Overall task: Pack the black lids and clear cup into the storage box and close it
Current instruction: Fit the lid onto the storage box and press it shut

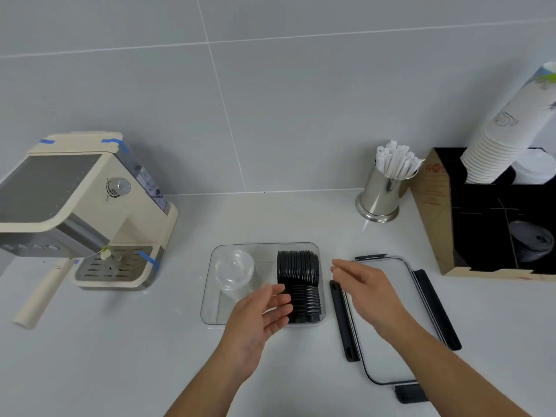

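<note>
A clear storage box [210,284] stands open on the white counter. Inside it, a clear cup [233,273] lies on the left and a row of black lids [299,275] stands on edge on the right. My left hand [258,317] hovers over the box's near side, palm turned right, fingers relaxed, holding nothing. My right hand [364,287] floats just right of the box with straight fingers, above the box's lid [388,332]. That clear lid with black latches lies flat on the counter to the right.
A cream coffee machine [87,206] stands at the left with its handle [42,296] sticking forward. At the back right are a steel cup of wrapped straws [383,191] and a black organiser [493,218] with stacked paper cups [505,124].
</note>
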